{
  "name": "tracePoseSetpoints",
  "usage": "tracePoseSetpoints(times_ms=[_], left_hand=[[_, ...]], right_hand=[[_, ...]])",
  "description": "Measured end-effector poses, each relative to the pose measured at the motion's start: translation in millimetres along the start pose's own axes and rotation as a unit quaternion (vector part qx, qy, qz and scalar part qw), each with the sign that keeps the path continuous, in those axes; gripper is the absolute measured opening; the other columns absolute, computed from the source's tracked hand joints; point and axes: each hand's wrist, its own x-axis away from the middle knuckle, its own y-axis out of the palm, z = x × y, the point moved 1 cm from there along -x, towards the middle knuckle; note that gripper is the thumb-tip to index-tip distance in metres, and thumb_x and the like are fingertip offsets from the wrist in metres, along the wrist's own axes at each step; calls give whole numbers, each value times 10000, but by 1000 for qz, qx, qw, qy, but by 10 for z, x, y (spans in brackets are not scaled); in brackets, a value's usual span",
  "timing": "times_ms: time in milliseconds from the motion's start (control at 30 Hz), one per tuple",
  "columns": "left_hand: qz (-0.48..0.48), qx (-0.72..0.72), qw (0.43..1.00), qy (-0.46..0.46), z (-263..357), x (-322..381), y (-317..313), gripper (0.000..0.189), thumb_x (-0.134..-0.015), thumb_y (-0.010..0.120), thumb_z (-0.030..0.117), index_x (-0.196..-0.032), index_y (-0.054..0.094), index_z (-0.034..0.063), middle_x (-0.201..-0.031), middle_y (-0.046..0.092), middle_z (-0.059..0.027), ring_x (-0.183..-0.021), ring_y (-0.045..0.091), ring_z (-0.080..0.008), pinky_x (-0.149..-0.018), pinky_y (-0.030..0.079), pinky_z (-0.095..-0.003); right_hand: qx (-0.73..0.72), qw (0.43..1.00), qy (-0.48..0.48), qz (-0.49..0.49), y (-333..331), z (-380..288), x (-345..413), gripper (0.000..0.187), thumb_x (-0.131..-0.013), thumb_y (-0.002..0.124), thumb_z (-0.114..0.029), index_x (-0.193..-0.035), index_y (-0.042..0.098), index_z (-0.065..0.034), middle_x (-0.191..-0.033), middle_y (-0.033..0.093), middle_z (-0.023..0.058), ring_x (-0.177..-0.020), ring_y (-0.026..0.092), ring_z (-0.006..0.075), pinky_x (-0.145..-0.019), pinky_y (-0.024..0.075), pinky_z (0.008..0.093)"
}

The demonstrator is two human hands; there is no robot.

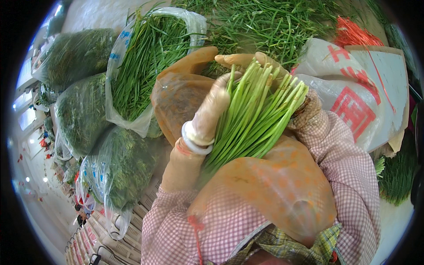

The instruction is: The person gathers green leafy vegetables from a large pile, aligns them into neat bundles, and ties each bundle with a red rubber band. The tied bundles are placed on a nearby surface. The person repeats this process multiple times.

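Observation:
A thick bundle of garlic chives (pixel 255 112) is between my hands, its cut pale stem ends up and its leaves running down toward my chest. My left hand (pixel 212 109), in a thin glove with a white bangle at the wrist, presses along the bundle's left side. Behind the stem ends is my right hand (pixel 273 64), its gloved fingers stretched out to the left and its palm mostly hidden. Translucent orange plastic (pixel 265 179) covers the lower leaves in front of my checked jacket. More orange plastic (pixel 182 99), crumpled, lies beyond my left hand.
Loose chives (pixel 265 26) spread across the far side. An open clear bag of chives (pixel 149 66) stands left, beside several filled plastic bags (pixel 82 116). At right are a white printed sack (pixel 351 89), a board (pixel 391 76), red plastic twine (pixel 356 33) and another green bundle (pixel 397 179).

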Motion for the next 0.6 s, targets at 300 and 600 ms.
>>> tracePoseSetpoints(times_ms=[300,600], left_hand=[[7,-14,997,-73,-102,175,-10,639,-827,699,131,-1399,457,-20,-1271,611,-120,-1153,602,-228,-1032,460,-362],[39,70,995,-55,-207,230,-83,610,-832,631,168,-1397,474,1,-1268,620,-148,-1125,628,-247,-1015,496,-387]], right_hand=[[492,795,-147,324,415,-1135,135,326,-999,595,-295,-1199,671,-48,-995,730,85,-891,673,165,-787,546,296],[821,550,56,139,979,-683,413,376,-885,739,-267,-1063,675,57,-704,658,96,-643,649,243,-583,506,345]])
